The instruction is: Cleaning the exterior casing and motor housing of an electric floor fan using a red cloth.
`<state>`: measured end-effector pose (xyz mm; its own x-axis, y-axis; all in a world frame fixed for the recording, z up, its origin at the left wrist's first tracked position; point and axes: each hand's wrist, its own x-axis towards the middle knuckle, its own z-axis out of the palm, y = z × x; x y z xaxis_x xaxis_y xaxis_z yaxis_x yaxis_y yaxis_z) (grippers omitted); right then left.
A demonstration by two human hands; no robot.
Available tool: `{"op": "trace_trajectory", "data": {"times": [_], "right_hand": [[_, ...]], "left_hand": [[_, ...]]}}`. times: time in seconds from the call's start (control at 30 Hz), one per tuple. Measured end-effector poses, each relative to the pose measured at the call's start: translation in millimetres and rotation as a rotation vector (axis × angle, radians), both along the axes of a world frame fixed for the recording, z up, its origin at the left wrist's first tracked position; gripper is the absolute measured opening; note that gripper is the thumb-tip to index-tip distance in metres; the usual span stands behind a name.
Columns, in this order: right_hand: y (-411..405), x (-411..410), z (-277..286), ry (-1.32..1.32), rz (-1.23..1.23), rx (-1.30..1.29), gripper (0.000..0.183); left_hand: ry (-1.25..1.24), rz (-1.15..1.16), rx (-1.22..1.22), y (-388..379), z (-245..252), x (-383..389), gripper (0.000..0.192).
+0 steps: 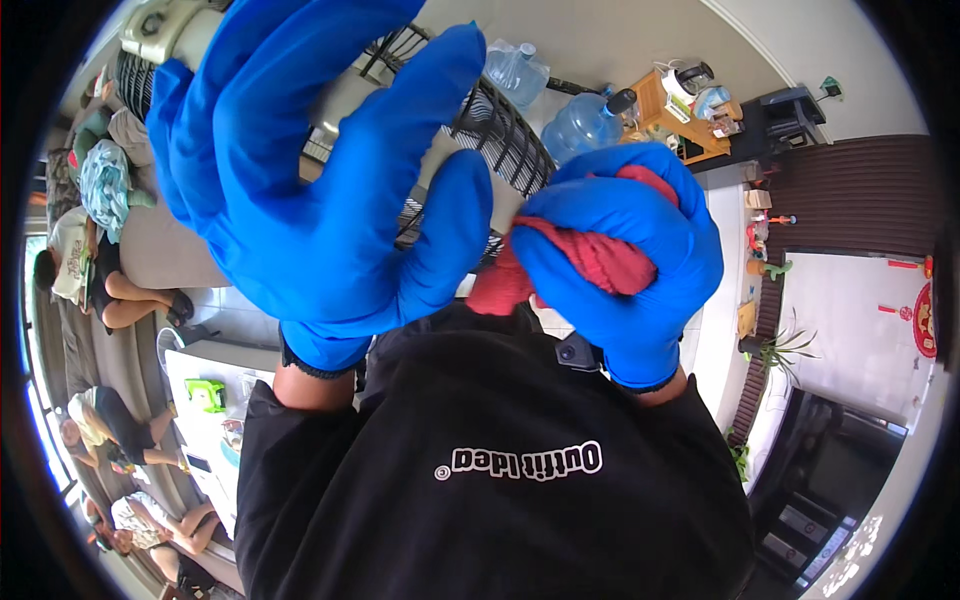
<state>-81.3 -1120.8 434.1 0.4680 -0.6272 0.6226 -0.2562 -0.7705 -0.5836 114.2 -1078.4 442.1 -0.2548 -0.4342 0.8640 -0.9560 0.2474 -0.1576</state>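
Observation:
My left hand (315, 217), in a blue glove, is raised with its fingers curled and spread apart. Nothing shows between its fingers, though its palm side is hidden. In a matching glove, my right hand (637, 240) grips a bunched red cloth (501, 285), with one end hanging out past the thumb. Behind both hands is a pale thing with curved black grilles (525, 154), largely covered by the left hand; I cannot tell exactly what it is. A cream-coloured housing (161, 34) shows at the upper left beside another piece of black grille.
Two large blue water bottles (517, 75) (581, 127) stand beyond the hands, near a wooden stand (652, 109) holding a kettle (686, 82). At left are a white table (187, 367) and a long sofa (161, 251) with several people. A dark screen (832, 457) is at lower right.

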Motion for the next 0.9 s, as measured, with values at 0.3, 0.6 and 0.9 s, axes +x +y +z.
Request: {"op": "trace_trajectory", "data": {"times": [0.3,0.6,0.9], "right_hand": [[-9,-16,-31,-0.092,0.183,0.243,0.028],[-10,-16,-36,-0.108,0.241,0.047,0.031],[-15,-7,-23,-0.156,0.306,0.074,0.036]], "left_hand": [[0.198,0.116,0.130,18,-4,-10,0.037],[0.192,0.059,0.080,17,-10,-7,0.040],[0.127,0.057,0.096,14,-5,-5,0.039]]}}
